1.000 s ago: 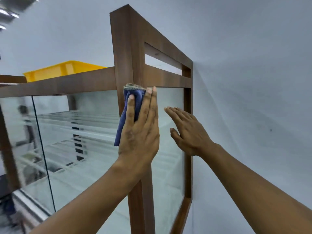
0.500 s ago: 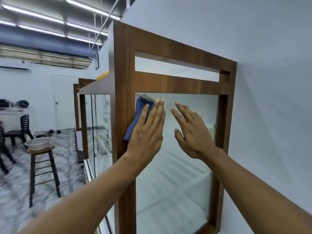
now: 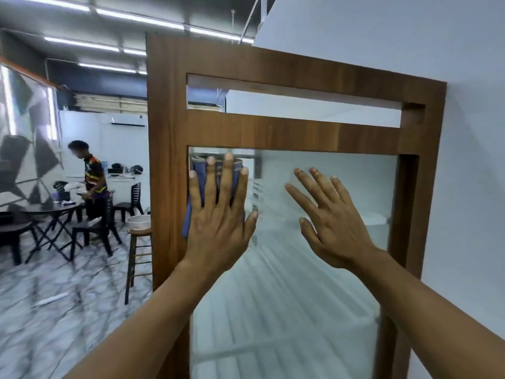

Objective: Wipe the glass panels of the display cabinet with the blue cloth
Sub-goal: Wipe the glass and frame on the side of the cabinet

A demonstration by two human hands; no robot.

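Folded blue cloth (image 3: 201, 178): centre-left of frame, at upper left corner of clear glass panel (image 3: 287, 296) in brown wooden display cabinet (image 3: 166, 160), lower end overlapping frame post. Pinned flat under left hand (image 3: 218, 214), fingers straight, slightly spread. Right hand (image 3: 330, 214) just right of it, fingers fanned, palm to glass, holding nothing. Lower left: wooden stool (image 3: 138, 250) bearing white bowl (image 3: 138, 222). Left background: standing person (image 3: 93, 179) beside black desk (image 3: 52, 207).
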